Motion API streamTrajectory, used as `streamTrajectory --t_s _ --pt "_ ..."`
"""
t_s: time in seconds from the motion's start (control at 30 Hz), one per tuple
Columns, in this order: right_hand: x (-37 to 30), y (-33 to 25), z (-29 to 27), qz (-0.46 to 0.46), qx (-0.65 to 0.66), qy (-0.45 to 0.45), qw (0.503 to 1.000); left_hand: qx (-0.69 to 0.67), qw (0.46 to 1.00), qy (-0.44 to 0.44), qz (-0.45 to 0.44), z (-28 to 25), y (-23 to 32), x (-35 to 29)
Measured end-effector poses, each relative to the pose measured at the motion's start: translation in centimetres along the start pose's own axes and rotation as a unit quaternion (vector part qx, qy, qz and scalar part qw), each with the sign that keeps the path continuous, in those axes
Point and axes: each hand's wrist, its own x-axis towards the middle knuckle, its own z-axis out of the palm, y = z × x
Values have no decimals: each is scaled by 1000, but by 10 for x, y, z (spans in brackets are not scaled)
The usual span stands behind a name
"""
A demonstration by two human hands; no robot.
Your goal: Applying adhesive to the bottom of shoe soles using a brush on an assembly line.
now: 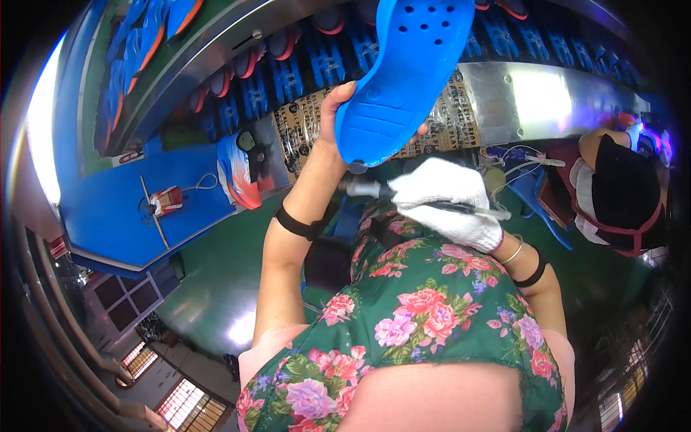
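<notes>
My left hand (332,115) grips a blue foot-shaped shoe sole (389,101) along its edges. The piece is held up, with several round holes at its broad upper end and ridges across the narrow lower end. At that lower tip there is a small dark patch. My right hand (443,194), in a white knitted glove, is closed on a slim pen-like tool (461,208). The tool's blurred pale tip points left, just below the sole and apart from it. Its exact kind cannot be made out.
Beyond my hands, a metal-edged bench (522,104) carries brown printed paper under clear film (291,133). Several blue forms and dark shoes line the rack behind. At left, a blue board (108,209) lies near a white-and-orange shoe (234,173). Another person (619,180) works at right.
</notes>
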Motion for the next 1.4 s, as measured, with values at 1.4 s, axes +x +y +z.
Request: streamTrajectory --t_s 1.4 --pt "-51 12 -58 139 101 406 898 -278 956 27 90 127 156 289"
